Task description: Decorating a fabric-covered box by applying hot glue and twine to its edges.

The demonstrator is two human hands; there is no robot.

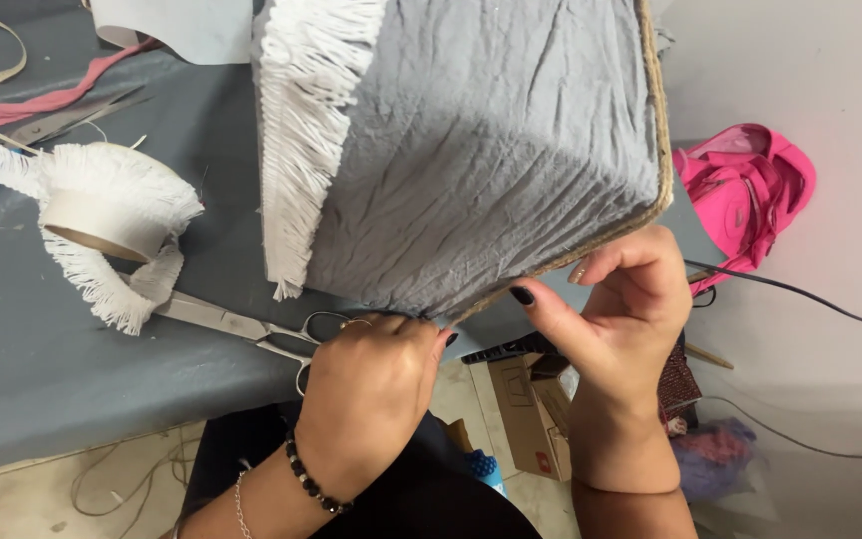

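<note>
The left hand's grip (371,394) is closed, fingertips pinched together on the near bottom corner of the grey fabric-covered box (491,150), right where the wrinkled cloth meets the jute cord trim (662,150); the exact finger contact is hidden under the knuckles. The right hand (621,319) is also clamped on that same near edge, thumb on the cord and the other fingers curled behind it, just to the right of the left hand. The box is held tilted above the desk (42,369), its body rising far and away from both hands, so the thing lies straight beyond the grips. The edge they hold runs from the near corner by the left hand up and to the right, and the cord follows that line toward the far right corner. The left hand sits at the low end of that edge, the right hand a little further along it. A white fringe trim (301,130) hangs down the box's left face, well clear of both hands. On the desk, scissors (251,329) lie just left of the left hand, handles touching or nearly under it, and a roll of white fringe (102,215) lies further left.
</note>
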